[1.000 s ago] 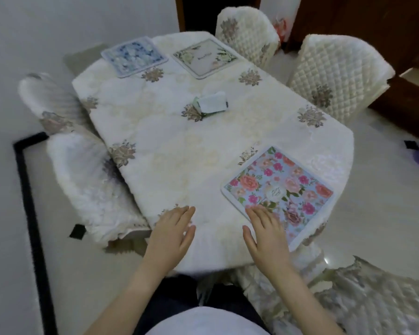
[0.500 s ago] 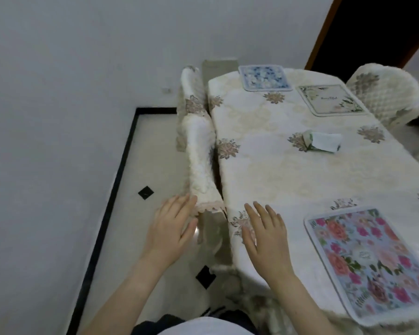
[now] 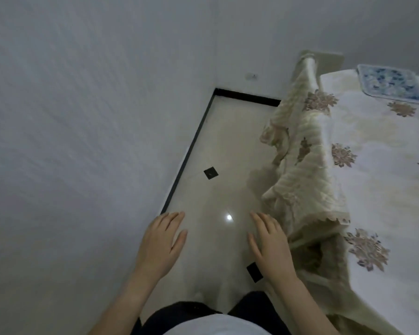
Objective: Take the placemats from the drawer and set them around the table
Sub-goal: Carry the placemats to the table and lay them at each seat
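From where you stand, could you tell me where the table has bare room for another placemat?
The tablecloth is bare from the blue placemat down to the near edge, alongside the covered chair. Only the far corner is taken.

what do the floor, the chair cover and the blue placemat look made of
Floor: probably glazed tile or polished stone, glossy; it reflects a light spot. Chair cover: soft quilted cream fabric, with stitched ridges and a scalloped trim. Blue placemat: unclear, blurred; flat with a pale border, perhaps plastic or cloth.
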Action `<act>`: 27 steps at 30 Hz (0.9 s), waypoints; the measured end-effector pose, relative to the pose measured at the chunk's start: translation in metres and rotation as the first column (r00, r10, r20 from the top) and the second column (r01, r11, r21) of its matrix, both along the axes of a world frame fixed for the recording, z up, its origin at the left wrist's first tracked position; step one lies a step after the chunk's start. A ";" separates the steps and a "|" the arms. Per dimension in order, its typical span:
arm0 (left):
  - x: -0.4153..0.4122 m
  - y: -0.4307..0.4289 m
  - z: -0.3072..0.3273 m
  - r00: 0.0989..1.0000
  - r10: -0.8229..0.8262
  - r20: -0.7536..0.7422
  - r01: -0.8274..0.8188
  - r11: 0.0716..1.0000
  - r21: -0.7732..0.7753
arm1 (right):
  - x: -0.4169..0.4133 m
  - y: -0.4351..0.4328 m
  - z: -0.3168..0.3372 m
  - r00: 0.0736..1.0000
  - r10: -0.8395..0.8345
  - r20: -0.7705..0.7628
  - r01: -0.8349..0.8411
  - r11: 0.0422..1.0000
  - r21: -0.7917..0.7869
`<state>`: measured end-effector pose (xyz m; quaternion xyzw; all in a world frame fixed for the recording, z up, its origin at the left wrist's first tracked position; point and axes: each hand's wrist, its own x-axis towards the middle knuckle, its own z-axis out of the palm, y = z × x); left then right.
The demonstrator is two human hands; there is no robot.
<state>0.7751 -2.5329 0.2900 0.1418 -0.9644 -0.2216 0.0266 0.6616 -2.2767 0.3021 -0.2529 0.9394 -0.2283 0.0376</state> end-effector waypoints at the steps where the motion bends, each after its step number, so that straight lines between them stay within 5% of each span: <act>1: 0.000 -0.014 0.001 1.000 0.007 -0.003 -0.007 1.000 0.000 | -0.005 -0.014 0.004 1.000 0.003 -0.005 -0.003 1.000 -0.005; 9: -0.080 -0.079 0.015 0.993 -0.034 -0.116 0.034 0.999 0.004 | -0.076 -0.075 0.017 0.998 -0.018 -0.059 0.018 1.000 0.007; 20: -0.264 -0.128 -0.020 0.987 -0.124 0.098 0.125 0.992 -0.008 | -0.249 -0.135 -0.027 0.995 -0.062 0.078 0.059 0.998 0.033; 27: -0.437 -0.179 0.036 0.994 -0.099 -0.052 0.098 0.995 -0.023 | -0.409 -0.186 0.004 0.996 -0.060 0.071 0.061 0.998 -0.004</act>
